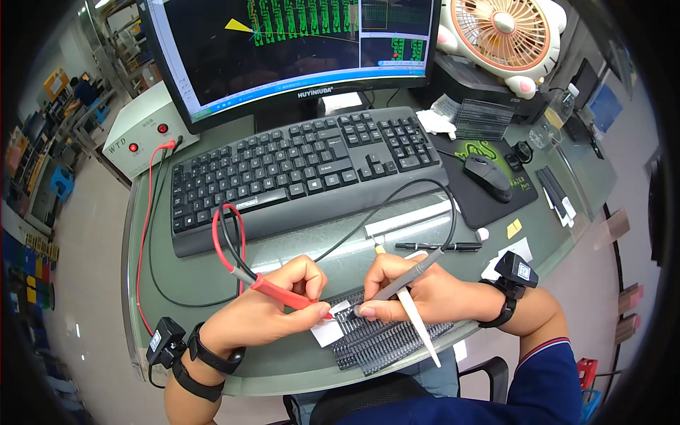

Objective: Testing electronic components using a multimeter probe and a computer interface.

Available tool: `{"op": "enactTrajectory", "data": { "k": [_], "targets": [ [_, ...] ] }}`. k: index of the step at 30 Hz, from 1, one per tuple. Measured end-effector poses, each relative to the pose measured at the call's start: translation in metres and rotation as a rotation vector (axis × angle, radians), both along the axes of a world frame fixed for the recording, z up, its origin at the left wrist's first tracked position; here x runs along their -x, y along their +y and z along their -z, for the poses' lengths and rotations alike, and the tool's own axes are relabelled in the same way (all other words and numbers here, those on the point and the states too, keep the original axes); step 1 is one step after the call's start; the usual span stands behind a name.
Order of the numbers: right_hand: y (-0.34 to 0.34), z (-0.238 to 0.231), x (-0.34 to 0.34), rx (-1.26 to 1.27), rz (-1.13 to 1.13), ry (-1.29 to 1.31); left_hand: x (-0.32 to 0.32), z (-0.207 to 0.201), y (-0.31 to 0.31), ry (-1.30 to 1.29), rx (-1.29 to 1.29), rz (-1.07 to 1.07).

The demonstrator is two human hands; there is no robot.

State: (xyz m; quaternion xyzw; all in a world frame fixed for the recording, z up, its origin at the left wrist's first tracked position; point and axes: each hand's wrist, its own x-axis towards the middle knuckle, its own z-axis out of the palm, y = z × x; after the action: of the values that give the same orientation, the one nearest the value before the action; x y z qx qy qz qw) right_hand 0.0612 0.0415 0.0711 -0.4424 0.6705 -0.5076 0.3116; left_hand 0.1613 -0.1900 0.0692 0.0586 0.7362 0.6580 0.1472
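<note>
My left hand [273, 308] is closed around a red test probe [282, 292], its tip pointing down to the right. In my right hand [439, 294] is a dark grey test probe [407, 276]. A white tapered stick [419, 327] also sticks out from between that hand's fingers, its point toward me. Both probe tips come close together over black circuit board panels [397, 347] at the table's near edge; exact contact is too small to tell. A piece of white paper [326, 333] lies by the left fingertips.
A keyboard [283, 166] and monitor [283, 57] stand beyond my hands. The red lead runs to a white box [145, 131] at the left. A mouse [487, 177], marker pen [439, 247], plastic bottle [554, 120] and fan [504, 32] are at the right. The cables loop over the table.
</note>
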Motion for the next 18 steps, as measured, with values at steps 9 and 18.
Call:
{"op": "enactTrajectory", "data": {
  "k": [9, 18],
  "targets": [
    [0.022, 0.006, -0.012, 0.056, 0.021, -0.083, -0.007, 0.001, 0.002, -0.007, -0.027, -0.009],
    [0.016, 0.010, -0.015, 0.138, -0.099, 0.112, -0.004, 0.001, 0.000, 0.007, 0.009, 0.005]
  ]
}}
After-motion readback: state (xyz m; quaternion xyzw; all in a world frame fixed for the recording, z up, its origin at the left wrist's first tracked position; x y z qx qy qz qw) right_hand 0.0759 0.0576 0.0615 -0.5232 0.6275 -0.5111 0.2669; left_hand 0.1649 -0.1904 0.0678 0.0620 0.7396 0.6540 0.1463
